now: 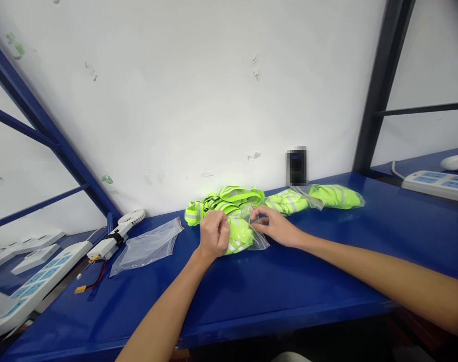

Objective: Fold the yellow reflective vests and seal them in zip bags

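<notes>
A clear zip bag (258,240) with yellow-green reflective strapping (239,235) inside lies on the blue table (285,291). My right hand (277,226) pinches the bag's open-looking right end between thumb and fingers. At the bag's left end my left hand (214,234) is closed like a fist against it; whatever is in those fingers is hidden. Just behind, loose reflective straps (231,196) with grey stripes are heaped by the wall. To the left lies a flat clear zip bag (148,246) with nothing visible in it.
Two more bagged bundles, one nearer (287,202) and one farther right (336,196), lie along the wall. A pixelated dark object (297,167) stands behind them. At left are a small white fan (133,217), a battery-like pack with wires (104,247) and power strips (44,281).
</notes>
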Available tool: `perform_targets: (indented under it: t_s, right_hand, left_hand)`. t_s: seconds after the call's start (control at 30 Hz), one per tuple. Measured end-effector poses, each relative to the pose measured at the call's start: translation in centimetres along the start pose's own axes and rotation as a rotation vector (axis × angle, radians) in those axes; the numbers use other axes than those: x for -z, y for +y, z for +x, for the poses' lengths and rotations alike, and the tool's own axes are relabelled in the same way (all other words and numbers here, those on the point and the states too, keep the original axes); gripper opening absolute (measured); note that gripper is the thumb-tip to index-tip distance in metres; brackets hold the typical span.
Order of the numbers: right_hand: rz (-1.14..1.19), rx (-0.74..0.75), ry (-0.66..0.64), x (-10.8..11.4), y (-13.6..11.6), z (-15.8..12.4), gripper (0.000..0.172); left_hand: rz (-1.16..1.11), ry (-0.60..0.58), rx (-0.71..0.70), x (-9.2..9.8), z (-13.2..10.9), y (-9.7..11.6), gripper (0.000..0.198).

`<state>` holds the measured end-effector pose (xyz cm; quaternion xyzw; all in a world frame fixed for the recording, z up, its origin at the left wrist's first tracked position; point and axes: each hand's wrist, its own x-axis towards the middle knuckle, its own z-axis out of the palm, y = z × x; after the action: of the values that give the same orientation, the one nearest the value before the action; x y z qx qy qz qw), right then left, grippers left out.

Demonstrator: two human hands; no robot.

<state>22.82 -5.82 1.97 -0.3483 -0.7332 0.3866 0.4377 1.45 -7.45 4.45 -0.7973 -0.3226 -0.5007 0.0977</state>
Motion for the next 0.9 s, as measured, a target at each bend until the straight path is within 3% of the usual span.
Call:
perform_targets:
  t_s: [0.13,0.23,0.33,0.57,0.7,0.9]
  right_hand:
    - [-0.138,0.046,-0.084,0.9,0.3,0.4,0.026]
    - [-0.177,0.089,-0.183,1.2,0.2,0.5,0.042]
    - [-0.127,0.058,-0.198,1.1,0.0,0.3,0.044]
    - [0.127,-0.008,-0.241,1.3,0.8,0.4,0.041]
    - [-0.105,0.097,-0.279,1.5,0.3,0.1,0.045]
    - [-0.36,0.217,-0.388,1.6,-0.4,-0.3,0.08]
  left_hand:
    - [0.063,-0.143,0.177,0.6,0.3,-0.5,0.017]
    - [0.1,-0.378,0.085,0.6,0.6,0.3,0.021]
    - [0.145,-0.531,0.047,0.2,0.6,1.0,0.032]
    - [0.079,-0.538,0.189,-0.3,0.3,0.3,0.041]
    - [0.003,-0.563,0.162,0.0,0.3,0.0,0.039]
    - [0.025,-0.617,0.116,0.0,0.3,0.3,0.037]
